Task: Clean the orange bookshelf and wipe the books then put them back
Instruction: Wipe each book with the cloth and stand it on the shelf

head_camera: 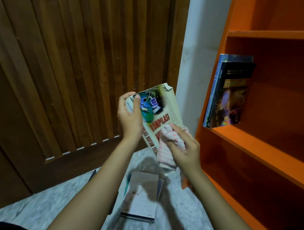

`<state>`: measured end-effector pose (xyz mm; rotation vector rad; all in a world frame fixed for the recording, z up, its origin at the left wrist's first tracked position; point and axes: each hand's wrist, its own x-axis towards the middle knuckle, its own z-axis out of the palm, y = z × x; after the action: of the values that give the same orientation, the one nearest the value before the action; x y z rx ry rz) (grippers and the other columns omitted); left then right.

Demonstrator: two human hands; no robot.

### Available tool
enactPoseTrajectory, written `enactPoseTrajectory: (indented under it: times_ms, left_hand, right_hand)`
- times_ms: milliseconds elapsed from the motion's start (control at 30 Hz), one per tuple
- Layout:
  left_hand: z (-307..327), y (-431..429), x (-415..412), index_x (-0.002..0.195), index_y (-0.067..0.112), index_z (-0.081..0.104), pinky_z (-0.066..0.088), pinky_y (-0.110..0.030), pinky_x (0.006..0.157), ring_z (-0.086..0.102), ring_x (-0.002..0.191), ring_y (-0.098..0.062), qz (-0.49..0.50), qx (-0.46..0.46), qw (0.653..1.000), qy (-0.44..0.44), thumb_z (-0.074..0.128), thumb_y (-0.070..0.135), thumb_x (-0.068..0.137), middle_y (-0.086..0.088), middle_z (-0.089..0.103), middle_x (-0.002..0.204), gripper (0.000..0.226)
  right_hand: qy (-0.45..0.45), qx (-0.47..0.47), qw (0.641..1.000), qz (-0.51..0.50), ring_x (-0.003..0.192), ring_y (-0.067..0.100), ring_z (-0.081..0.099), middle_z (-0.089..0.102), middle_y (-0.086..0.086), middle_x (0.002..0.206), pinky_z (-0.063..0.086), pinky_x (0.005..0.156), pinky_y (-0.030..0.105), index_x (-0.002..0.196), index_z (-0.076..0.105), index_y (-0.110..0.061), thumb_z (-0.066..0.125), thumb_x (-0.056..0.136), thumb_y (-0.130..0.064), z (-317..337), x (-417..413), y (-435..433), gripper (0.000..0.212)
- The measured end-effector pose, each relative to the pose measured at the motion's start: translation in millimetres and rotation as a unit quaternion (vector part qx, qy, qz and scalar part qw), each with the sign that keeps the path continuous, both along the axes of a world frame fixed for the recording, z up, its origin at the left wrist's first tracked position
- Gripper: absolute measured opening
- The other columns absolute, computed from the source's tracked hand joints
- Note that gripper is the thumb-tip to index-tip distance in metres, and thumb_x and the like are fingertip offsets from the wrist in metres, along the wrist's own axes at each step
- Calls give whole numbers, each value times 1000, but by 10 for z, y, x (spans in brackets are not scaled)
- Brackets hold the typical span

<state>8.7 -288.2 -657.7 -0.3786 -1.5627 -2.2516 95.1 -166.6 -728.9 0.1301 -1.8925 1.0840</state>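
- L hand [130, 117] grips book [158, 113] by top-left corner; cream cover, globe art, red "KOMPILASI", dog-eared top.
- R hand [183, 148] clutches striped cloth [165, 150] against cover.
- Two books [226, 94] upright on orange shelf [262, 143], right.

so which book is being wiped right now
The cream KOMPILASI book, held in the left hand with the right hand pressing the striped cloth on its cover. The standing books are on the orange bookshelf; the stacked books lie on the floor.
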Motion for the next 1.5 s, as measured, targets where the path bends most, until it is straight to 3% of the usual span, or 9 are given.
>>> enactPoseTrajectory:
  times_ms: [200,433,567,767,900,1000,1133,1333,1500]
  left_hand:
    - [39,-193,-111,103,16,54,56,-21,63,66,91,-16,-71,4,997,15,54,19,94,-6,61,106,10]
    - [176,-226,-126,99,20,58,56,-22,63,67,85,-14,-184,6,982,51,52,15,94,-9,60,105,8]
    - [215,-205,-188,107,19,55,56,-21,62,68,79,-9,-205,-33,977,40,48,17,96,-2,63,96,13]
    - [316,-87,-212,140,24,30,55,-19,62,69,79,-6,-223,-129,966,18,43,24,98,1,56,108,44]
    - [215,-52,-119,145,37,12,57,-24,60,71,80,-14,-307,-122,944,11,40,20,99,0,59,112,56]
    - [-43,-32,-79,145,40,13,55,-22,56,69,74,-11,-322,-137,937,1,40,22,99,-13,55,125,56]
    - [-186,44,-106,140,41,27,51,-18,54,65,70,-4,-275,-126,953,3,39,22,99,-26,47,134,46]
    - [-239,114,7,140,37,29,53,-17,58,66,79,-5,-248,-67,967,-4,38,17,100,-12,52,136,46]
    - [-248,70,79,130,43,33,54,-17,57,67,79,-4,-248,-83,965,11,39,15,99,14,57,121,43]
  right_hand:
    - [-62,-152,986,7,95,-6,59,62,-14,107,48,77,14,111,61,-30,69,82,-12,144,-66,288,36]
    - [-74,-257,948,172,114,19,59,55,7,133,53,88,33,120,52,-39,72,76,-19,156,-86,257,52]
    - [-55,-338,918,199,100,14,66,60,9,123,56,77,29,129,46,-23,67,76,7,153,-108,193,64]
    - [-29,-441,872,212,112,32,60,63,10,123,51,90,49,124,57,-25,92,45,-29,29,-173,144,86]
    - [5,-502,840,205,106,29,64,67,5,118,51,89,51,114,62,-31,94,33,-29,61,-192,189,88]
    - [16,-508,843,178,108,30,63,64,10,122,49,92,53,123,57,-26,92,39,-26,132,-211,276,91]
    - [-24,-448,886,112,113,26,60,60,8,128,46,97,53,123,56,-30,73,75,-11,173,-251,401,54]
    - [-31,-269,950,-155,123,13,48,53,-7,132,45,101,44,129,55,-29,56,89,-45,254,-270,567,44]
    - [-5,-181,969,-166,123,8,41,47,-1,138,37,93,13,133,50,-30,43,91,-49,540,-276,487,46]
